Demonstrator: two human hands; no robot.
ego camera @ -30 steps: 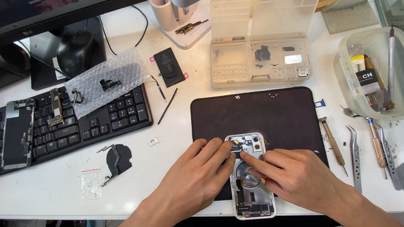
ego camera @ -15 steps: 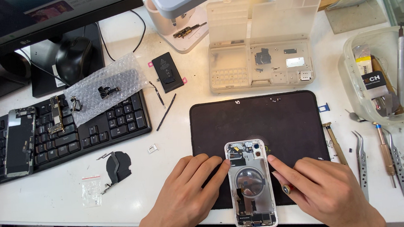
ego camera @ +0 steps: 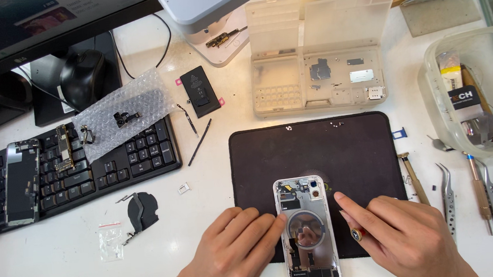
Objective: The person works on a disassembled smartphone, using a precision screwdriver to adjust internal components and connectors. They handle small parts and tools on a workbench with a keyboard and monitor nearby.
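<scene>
The opened phone housing point(ego camera: 307, 232) is seen lying upright on the black mat point(ego camera: 317, 151), near the desk's point(ego camera: 214, 175) front edge, flanked by 2 hands. It is steadied by the left hand point(ego camera: 234, 252), fingers loosely extended against its left edge, nothing gripped. A small screwdriver point(ego camera: 357, 234) is pinched in the right hand point(ego camera: 401, 237), just beside the right edge. Light, even bracing is advised, the tip kept clear of the round coil.

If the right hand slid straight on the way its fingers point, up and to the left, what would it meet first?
The right hand points up-left, its fingertips right beside the opened phone housing's edge. It would likely meet that housing's upper right side, near the camera corner, first. Whether they already touch it is unclear.
</scene>
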